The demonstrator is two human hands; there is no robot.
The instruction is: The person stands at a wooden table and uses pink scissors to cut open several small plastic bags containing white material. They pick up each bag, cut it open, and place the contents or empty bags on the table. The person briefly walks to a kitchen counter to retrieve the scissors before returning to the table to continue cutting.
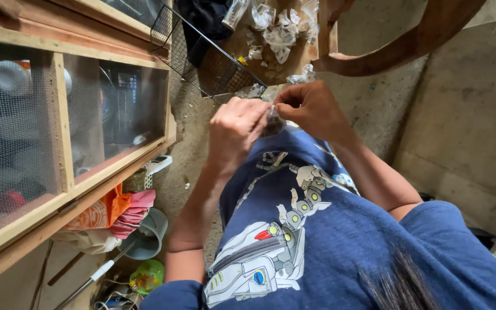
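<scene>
Both hands raised close before the chest, over the blue shirt [340, 241]. Left hand [237, 129] curled, fingertips pinching a small clear packet [272, 119] from one side; right hand [311, 108] pinching its top edge, steadying it between the two grips. Beyond, crumpled clear wrappers [279, 31] by a wire basket [202, 51].
</scene>
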